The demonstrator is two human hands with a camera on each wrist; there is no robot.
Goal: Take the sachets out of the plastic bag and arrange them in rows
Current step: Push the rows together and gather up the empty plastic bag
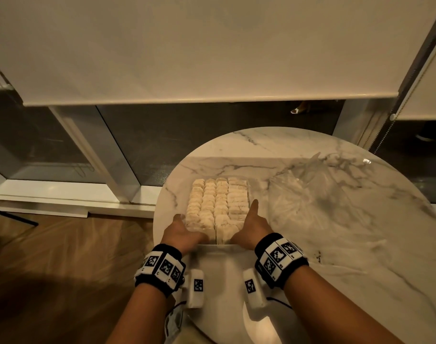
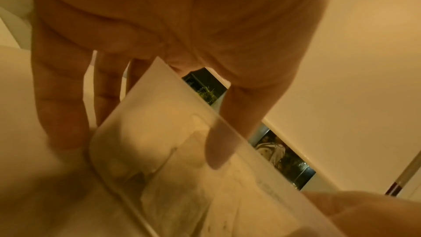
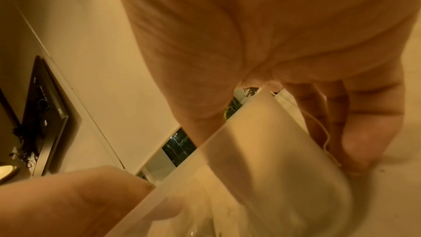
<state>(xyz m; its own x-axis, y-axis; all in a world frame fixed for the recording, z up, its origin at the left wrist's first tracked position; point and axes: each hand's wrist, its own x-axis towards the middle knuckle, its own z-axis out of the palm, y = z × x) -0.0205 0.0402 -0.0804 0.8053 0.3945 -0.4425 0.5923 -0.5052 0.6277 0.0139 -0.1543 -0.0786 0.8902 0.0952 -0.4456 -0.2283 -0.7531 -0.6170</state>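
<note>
Several pale sachets (image 1: 218,207) lie in tight rows inside a clear plastic box (image 1: 212,246) on the round marble table (image 1: 360,244). My left hand (image 1: 184,229) holds the box's near left corner. In the left wrist view the thumb sits inside the translucent wall (image 2: 182,129) and the fingers (image 2: 63,114) lie outside it. My right hand (image 1: 250,222) holds the near right corner the same way, its thumb showing through the wall (image 3: 262,132). The crumpled clear plastic bag (image 1: 311,192) lies to the right of the box and looks empty.
The box stands close to the table's left edge, with wooden floor (image 1: 50,269) below. A window frame and a lowered blind (image 1: 187,58) stand behind the table. Bare marble stretches to the right of and in front of the bag.
</note>
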